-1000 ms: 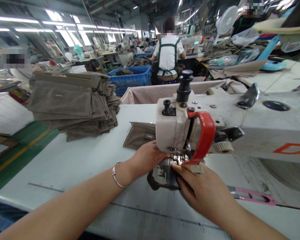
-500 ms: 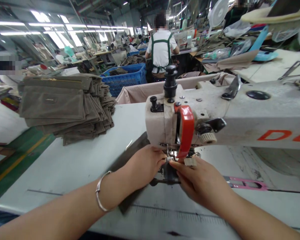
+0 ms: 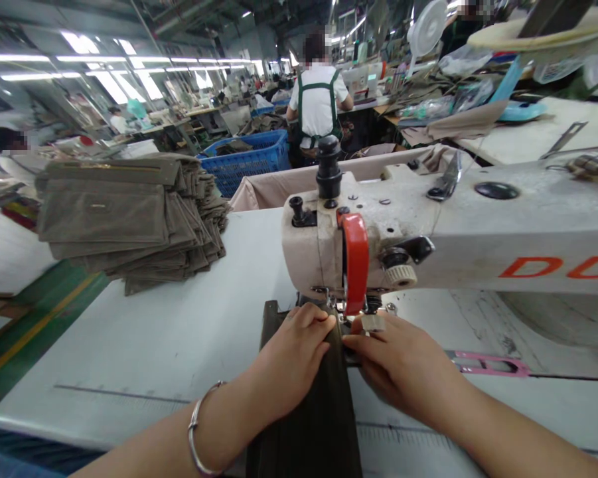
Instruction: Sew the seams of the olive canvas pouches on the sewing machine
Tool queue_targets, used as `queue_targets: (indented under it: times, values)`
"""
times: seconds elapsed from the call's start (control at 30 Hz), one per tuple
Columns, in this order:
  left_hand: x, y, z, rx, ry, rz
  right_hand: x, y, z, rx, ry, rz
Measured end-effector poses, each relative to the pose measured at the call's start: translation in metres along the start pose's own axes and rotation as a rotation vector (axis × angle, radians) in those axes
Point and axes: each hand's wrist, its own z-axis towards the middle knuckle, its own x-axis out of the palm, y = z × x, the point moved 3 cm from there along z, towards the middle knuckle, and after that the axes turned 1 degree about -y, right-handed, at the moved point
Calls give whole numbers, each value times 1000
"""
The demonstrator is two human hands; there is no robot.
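A dark olive fabric piece (image 3: 323, 411) lies lengthwise on the sewing table, its far end at the needle area of a white sewing machine (image 3: 308, 252). My left hand (image 3: 291, 362), with a silver bangle at the wrist, rests on this fabric, fingers bent and pressed together near the presser foot. On the other side, my right hand (image 3: 403, 355) has its fingers drawn together at the fabric's right edge, close to the needle. The red lever guard (image 3: 357, 262) and a small pale block hide part of the needle area and the right fingertips.
A stack of olive fabric pouches (image 3: 109, 212) sits on the table's left side. Pink-handled thread snips (image 3: 498, 364) lie right of my right hand. Behind the table are a pink cloth-lined bin (image 3: 279, 184), a blue crate (image 3: 249, 159) and a seated person (image 3: 317, 99).
The fabric piece has swung from a slant toward the left to lengthwise, pointing toward me. My left hand has shifted slightly with it; the right hand stays by the needle.
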Motion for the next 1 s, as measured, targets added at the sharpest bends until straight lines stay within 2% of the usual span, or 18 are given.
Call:
queue_targets:
  times: [0.07,0.2,0.3,0.37,0.5,0.63,0.8,1.0]
  values:
    - [-2,5,-11,-47,2,12,0,-1,-1,-7,-4,22]
    - [-7,30,-52,-333,-217,90,-1,0,0,-64,-24,77]
    - [-2,45,-77,-431,-260,-6,-3,7,3,-119,-31,82]
    - [1,48,-84,-424,-229,-59,-4,12,5,-131,-6,64]
    - [-4,49,-81,-385,-167,-71,-2,17,4,-89,82,45]
    - [-8,50,-79,-373,-149,-43,-2,11,1,-19,39,73]
    - [-4,48,-82,-367,-141,20,-3,11,2,-136,-43,123]
    - [-7,33,-75,-253,-145,206,-2,6,3,-75,-25,68]
